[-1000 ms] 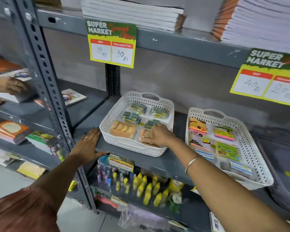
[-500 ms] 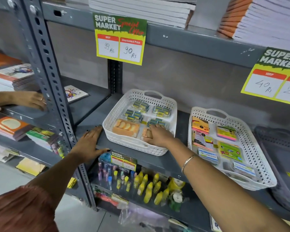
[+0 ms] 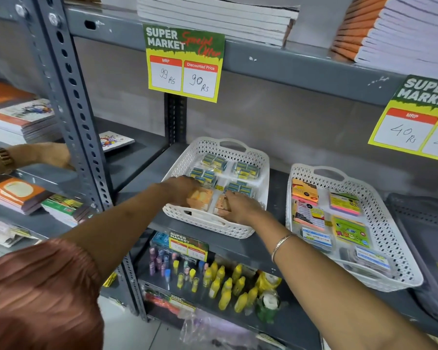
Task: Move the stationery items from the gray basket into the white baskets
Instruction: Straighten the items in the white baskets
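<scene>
Grey steel shelving fills the wall, with yellow price tags clipped to the upper shelf edge. On the middle shelf, both hands are now inside the left white basket. The left hand, flat on the shelf edge half a second ago, has come up and over the rim; its fingers rest on the left orange packet at the front of that basket, though whether that grip is closed on it I cannot tell. The right hand remains at the front right, fingers curled down against the second orange packet; whether it pinches the packet or only presses on it is not visible. Behind the hands, four clusters of blue-and-yellow packs lie in the same basket, unchanged. The right white basket, just beside it, holds sticky-note pads and cards. The gray basket sits at the far right, mostly cut off. Another person's hand reaches onto the neighbouring shelf bay at left.
</scene>
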`<action>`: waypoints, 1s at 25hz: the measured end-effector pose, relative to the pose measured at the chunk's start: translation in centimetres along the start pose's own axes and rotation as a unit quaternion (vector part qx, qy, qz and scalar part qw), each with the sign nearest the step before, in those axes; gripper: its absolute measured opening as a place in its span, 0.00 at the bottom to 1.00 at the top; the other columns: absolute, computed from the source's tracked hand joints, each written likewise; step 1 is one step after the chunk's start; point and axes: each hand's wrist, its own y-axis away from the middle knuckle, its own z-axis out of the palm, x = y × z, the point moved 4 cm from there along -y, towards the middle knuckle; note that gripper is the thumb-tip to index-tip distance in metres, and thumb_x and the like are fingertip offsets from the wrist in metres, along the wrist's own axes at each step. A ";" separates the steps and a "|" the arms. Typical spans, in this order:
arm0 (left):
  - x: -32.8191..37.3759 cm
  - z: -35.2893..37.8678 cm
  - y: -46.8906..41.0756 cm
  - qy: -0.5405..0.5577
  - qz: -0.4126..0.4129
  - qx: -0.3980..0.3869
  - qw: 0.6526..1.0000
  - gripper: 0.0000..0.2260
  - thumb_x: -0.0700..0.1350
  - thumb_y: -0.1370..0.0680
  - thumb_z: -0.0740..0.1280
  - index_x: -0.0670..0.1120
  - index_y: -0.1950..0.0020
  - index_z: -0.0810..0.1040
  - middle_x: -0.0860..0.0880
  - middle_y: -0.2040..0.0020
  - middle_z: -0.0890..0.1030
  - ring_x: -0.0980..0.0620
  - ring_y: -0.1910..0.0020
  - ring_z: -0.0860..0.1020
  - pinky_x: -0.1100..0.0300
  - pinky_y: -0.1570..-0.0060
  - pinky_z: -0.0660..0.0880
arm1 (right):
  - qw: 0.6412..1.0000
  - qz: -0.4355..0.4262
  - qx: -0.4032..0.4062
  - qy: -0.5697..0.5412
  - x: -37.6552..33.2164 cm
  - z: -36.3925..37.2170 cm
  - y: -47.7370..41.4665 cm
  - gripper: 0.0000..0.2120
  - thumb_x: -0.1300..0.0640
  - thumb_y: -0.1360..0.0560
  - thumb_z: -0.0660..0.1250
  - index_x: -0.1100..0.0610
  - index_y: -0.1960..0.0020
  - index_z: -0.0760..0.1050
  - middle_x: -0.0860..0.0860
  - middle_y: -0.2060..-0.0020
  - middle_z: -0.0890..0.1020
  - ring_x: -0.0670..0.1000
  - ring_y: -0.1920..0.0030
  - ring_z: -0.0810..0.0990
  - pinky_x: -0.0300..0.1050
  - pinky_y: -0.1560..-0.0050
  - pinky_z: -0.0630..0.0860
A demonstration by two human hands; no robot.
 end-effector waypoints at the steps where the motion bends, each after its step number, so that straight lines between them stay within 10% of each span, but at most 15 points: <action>1: 0.3 0.2 -0.4 0.006 0.000 -0.002 1.000 0.30 0.50 0.30 0.72 0.45 0.32 0.66 0.43 0.34 0.72 0.43 0.38 0.71 0.51 0.39 0.70 | 1.000 0.000 0.002 0.001 0.0 0.0 0.0 0.28 0.48 0.26 0.67 0.56 0.31 0.63 0.56 0.36 0.75 0.59 0.36 0.74 0.54 0.40 0.72; 6: 0.8 0.0 -1.0 0.047 0.008 0.015 0.999 0.29 0.36 0.31 0.72 0.43 0.33 0.67 0.41 0.38 0.75 0.44 0.42 0.73 0.55 0.44 0.71 | 1.000 -0.013 0.008 0.006 -0.1 0.2 0.1 0.28 0.48 0.25 0.67 0.56 0.30 0.63 0.57 0.35 0.74 0.59 0.36 0.73 0.53 0.42 0.72; 14: -0.8 -3.5 -3.9 0.224 -0.037 0.162 0.960 0.33 0.49 0.26 0.70 0.44 0.27 0.58 0.42 0.31 0.68 0.44 0.36 0.70 0.58 0.39 0.66 | 0.989 0.065 0.071 -0.115 4.5 -3.5 -4.0 0.27 0.52 0.24 0.66 0.63 0.30 0.65 0.61 0.32 0.71 0.60 0.33 0.71 0.51 0.36 0.72; 25: -2.6 -1.6 -10.1 0.084 -0.028 -0.007 0.996 0.32 0.41 0.30 0.74 0.44 0.29 0.63 0.42 0.32 0.70 0.44 0.36 0.70 0.53 0.37 0.68 | 0.997 0.066 -0.035 -0.015 5.9 -0.8 -8.3 0.35 0.52 0.29 0.73 0.60 0.28 0.61 0.58 0.30 0.69 0.59 0.31 0.69 0.53 0.33 0.71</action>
